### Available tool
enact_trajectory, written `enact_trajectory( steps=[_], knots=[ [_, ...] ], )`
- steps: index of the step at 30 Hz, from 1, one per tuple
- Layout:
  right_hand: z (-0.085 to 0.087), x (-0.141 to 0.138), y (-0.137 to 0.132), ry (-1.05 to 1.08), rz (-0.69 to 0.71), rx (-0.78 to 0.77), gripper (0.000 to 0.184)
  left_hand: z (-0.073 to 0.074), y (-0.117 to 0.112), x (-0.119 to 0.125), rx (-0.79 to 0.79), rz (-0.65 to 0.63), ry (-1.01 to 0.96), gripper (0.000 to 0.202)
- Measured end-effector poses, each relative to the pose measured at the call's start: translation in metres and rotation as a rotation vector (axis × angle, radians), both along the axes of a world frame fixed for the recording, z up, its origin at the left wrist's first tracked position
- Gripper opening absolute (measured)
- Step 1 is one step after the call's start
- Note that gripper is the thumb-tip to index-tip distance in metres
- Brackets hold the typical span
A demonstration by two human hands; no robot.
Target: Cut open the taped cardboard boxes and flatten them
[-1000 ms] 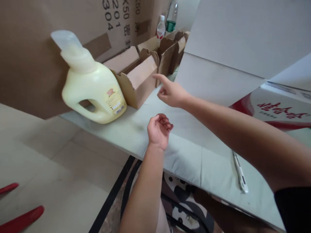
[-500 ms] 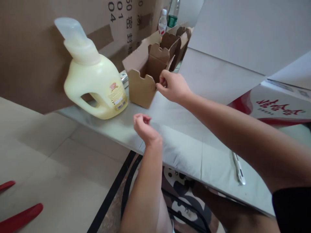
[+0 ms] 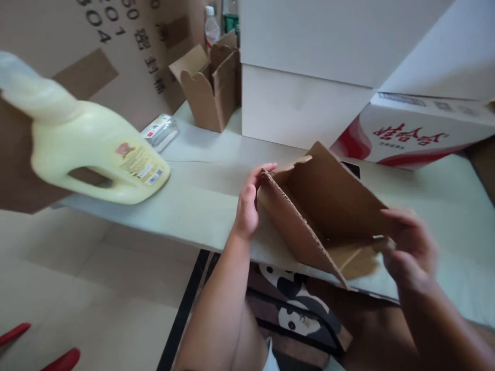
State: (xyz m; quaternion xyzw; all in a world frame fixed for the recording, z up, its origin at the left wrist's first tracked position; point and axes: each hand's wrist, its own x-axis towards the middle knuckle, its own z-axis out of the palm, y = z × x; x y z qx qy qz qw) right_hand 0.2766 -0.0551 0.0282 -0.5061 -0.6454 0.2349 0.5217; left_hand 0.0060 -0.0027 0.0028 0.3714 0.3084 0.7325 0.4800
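A brown cardboard box (image 3: 301, 216) with an uncovered top stands tilted at the table's front edge, between my hands. My left hand (image 3: 247, 203) grips its left end, fingers around the scalloped end flap. At the opposite end, my right hand (image 3: 413, 247) is closed on the other end flap, slightly blurred. The inside of the box shows bare brown cardboard with small gaps of light near the right end. Part of a dark flat object (image 3: 351, 169) shows behind the box; the rest is hidden.
A pale yellow jug (image 3: 104, 154) stands at the left, before a large printed carton (image 3: 77, 77). More brown cardboard boxes (image 3: 204, 98) are at the back, beside bottles (image 3: 211, 28) and a clear plastic packet (image 3: 164, 135). White cartons (image 3: 301, 103) and a red-and-white carton (image 3: 410, 134) line the right.
Both hands have moved right and nearer, and a cardboard box has come from the back row to the front edge with them. The view has turned right.
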Motion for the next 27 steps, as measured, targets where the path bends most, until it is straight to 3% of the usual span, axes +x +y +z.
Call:
enact_trajectory(
  steps=[2,6,9,11,15,20,23,25,27],
  knots=[
    [-0.012,0.004,0.000,0.005,0.008,0.039,0.052,-0.002,0.001,0.013,0.026,0.032,0.123,0.052],
    [-0.028,-0.001,0.004,0.117,-0.140,-0.011,0.070,-0.005,0.008,0.027,-0.001,0.129,0.309,0.037],
    [-0.037,-0.002,0.001,0.241,-0.064,-0.106,0.076,-0.008,0.014,0.035,-0.054,0.240,0.363,0.031],
    [-0.042,0.001,-0.002,0.278,0.067,-0.097,0.069,-0.011,0.018,0.037,-0.047,0.272,0.432,0.036],
    [-0.046,0.013,-0.006,0.189,0.340,0.026,0.039,-0.019,0.024,0.033,0.075,0.261,0.601,0.038],
    [-0.042,0.017,-0.009,0.197,0.365,-0.011,0.025,-0.014,0.024,0.028,0.135,0.190,0.859,0.027],
    [-0.045,0.014,-0.008,0.241,0.374,-0.066,0.035,-0.009,0.025,0.022,0.085,0.206,0.849,0.027],
    [-0.051,0.013,-0.005,0.327,0.333,-0.134,0.051,-0.009,0.028,0.012,-0.005,0.263,0.759,0.027],
    [-0.058,0.013,-0.001,0.362,0.311,-0.234,0.053,-0.012,0.031,-0.004,-0.135,0.340,0.611,0.030]
  ],
)
